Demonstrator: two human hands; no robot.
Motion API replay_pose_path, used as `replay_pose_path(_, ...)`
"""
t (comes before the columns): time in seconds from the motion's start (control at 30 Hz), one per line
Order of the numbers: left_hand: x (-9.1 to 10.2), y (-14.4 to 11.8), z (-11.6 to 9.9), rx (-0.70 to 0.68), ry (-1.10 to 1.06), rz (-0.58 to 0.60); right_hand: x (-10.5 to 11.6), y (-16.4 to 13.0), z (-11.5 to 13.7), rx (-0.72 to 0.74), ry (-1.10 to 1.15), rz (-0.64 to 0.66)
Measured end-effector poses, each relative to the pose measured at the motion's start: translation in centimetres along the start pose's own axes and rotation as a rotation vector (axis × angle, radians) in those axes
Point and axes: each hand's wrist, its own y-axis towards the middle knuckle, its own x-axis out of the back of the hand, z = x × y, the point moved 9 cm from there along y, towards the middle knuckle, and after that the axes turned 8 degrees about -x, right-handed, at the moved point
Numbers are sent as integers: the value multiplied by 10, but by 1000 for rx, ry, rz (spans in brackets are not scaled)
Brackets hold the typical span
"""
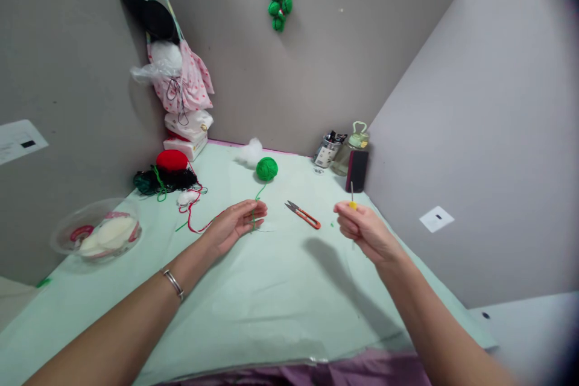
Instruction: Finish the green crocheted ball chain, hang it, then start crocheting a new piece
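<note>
From where I watch, grey partition walls (253, 90) fold around a counter (271, 313) spread with a pale green cloth. At the centre of my attention is the green strand (259, 194), which runs from the green yarn ball (266, 169) down to the left hand (233, 224) and lies across its fingers. That hand is loosely open, palm turned inward, fingers a little bent, with nothing but the yarn on it. The right hand (364, 230) is closed around a yellow-handled tool (353, 205), its thin metal shaft pointing up; I cannot make out the shape of the tip. The two hands are well apart. To work the yarn well, I would want light, even tension over the left fingers, enough to stop slack without biting, and the ball free to turn. I would bring the tool in slowly, tip clear of the skin, so it meets the strand without splitting it. The orange snips (303, 215) lie between the hands, blades towards the ball, so I would nudge them aside lest the strand catch. Beyond the ball sits white fluff (251, 152); a phone (357, 170) stands past the right hand, and red yarn (172, 160) rests off to the left, its loose ends trailing near the left wrist.
</note>
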Motion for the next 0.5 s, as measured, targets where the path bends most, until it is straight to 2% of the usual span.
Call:
replay_pose_path(0.1, -4, -2, -5, -17, -32, -4, -70, 0, 1, 10, -25, 163)
replay_pose_path(0.23, -17, -7, -10, -61, -45, 4, -129, 10, -25, -77, 22, 284)
replay_pose_path(0.33, -26, -12, -12, -84, -23, 8, -151, 16, -44, -108, 110, 337)
replay_pose_path(0.5, -29, -14, -10, -96, 26, 3, -153, 18, -58, -149, 170, 340)
